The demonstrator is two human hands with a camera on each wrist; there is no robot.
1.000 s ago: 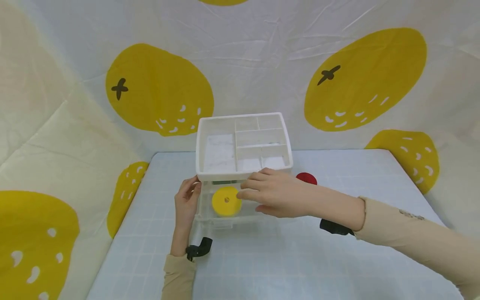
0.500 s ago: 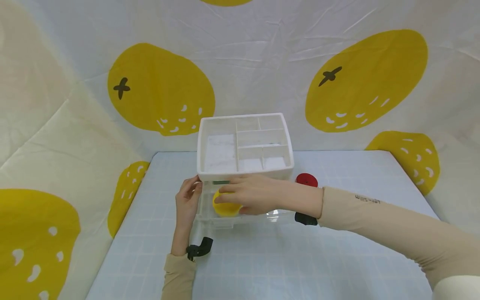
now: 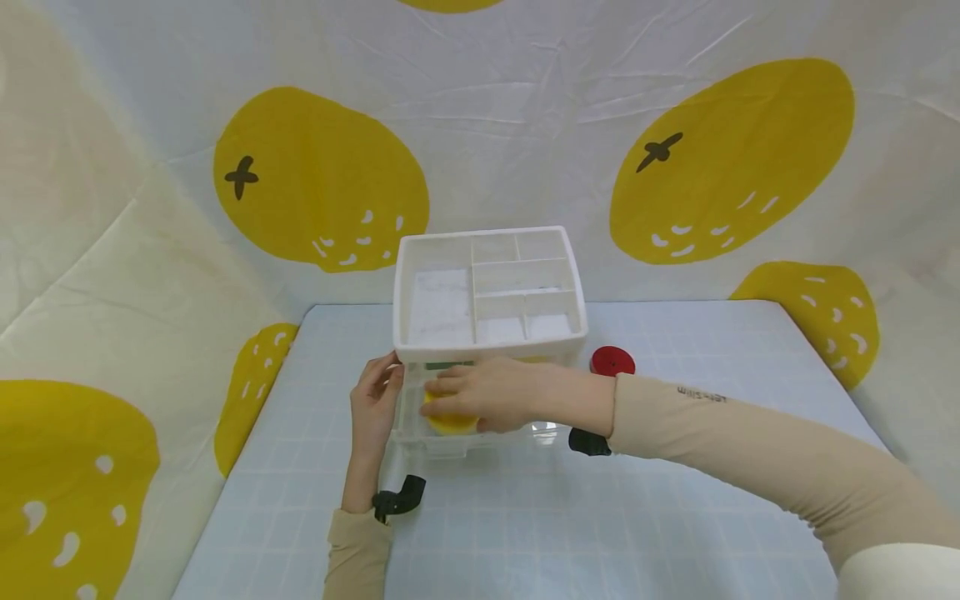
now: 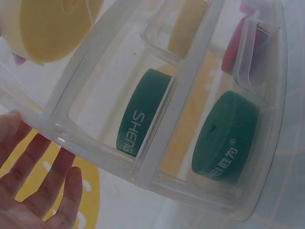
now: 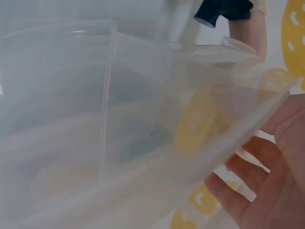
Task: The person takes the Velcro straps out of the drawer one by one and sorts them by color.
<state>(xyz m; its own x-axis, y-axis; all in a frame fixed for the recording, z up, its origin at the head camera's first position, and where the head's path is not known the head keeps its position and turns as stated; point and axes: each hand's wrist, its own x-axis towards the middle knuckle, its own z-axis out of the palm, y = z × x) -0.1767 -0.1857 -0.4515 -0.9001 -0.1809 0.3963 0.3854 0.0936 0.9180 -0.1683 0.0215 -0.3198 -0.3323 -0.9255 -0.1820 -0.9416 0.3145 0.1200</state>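
Observation:
A clear drawer [image 3: 442, 443] stands pulled out below the organizer's white top tray [image 3: 442, 300]. Inside the drawer lies a yellow roll of tape [image 3: 452, 425], partly covered by my right hand [image 3: 502, 392]. Its fingers curl over the roll, and the thumb is at the roll's right side. The left wrist view shows this yellow roll [image 4: 52, 33] with a fingertip beside it. My left hand [image 3: 372, 404] touches the organizer's front left corner with its fingers fairly straight. In the right wrist view, clear plastic covers much of the picture.
A red roll [image 3: 612, 361] lies on the table to the organizer's right. Green rolls [image 4: 145, 112] and a red roll [image 4: 238, 47] show through the organizer's clear side. The white tray is divided into several compartments. A patterned cloth [image 3: 525, 150] hangs behind.
My right hand has moved left and down onto the yellow roll, its fingers now closing over it. The left hand stays at the organizer's corner.

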